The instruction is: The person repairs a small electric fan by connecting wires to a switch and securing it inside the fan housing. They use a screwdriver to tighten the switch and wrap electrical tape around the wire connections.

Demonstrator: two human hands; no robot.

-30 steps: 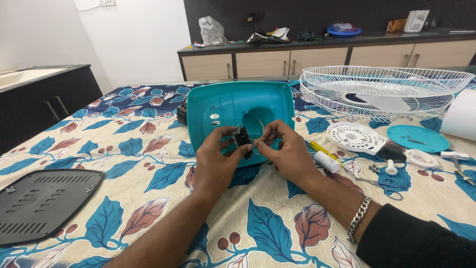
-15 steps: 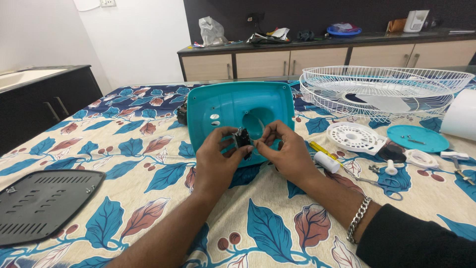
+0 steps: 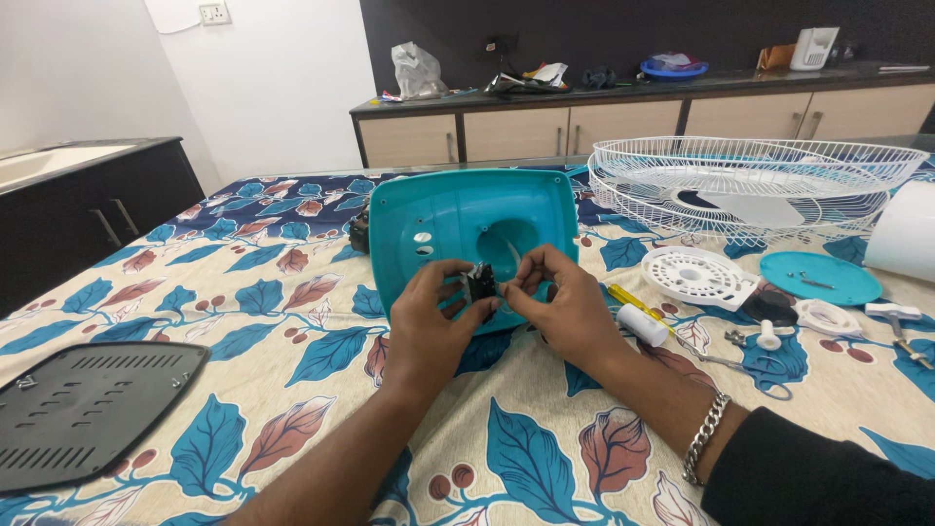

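We see a smooth, glossy teal plastic housing (image 3: 458,229) at twelve o'clock, white coated wire fan guards (image 3: 750,180) at two o'clock, matt black ribbed plastic panel (image 3: 83,409) at eight o'clock, all on printed cloth (image 3: 243,292).

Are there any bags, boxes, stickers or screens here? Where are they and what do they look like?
Crumpled plastic bag: grey-clear, upright at the left end of the back counter.
White box-like thing: right end of that counter, slanted front; too far to tell what it is.
No screens or signs show; only a white wall switch plate.
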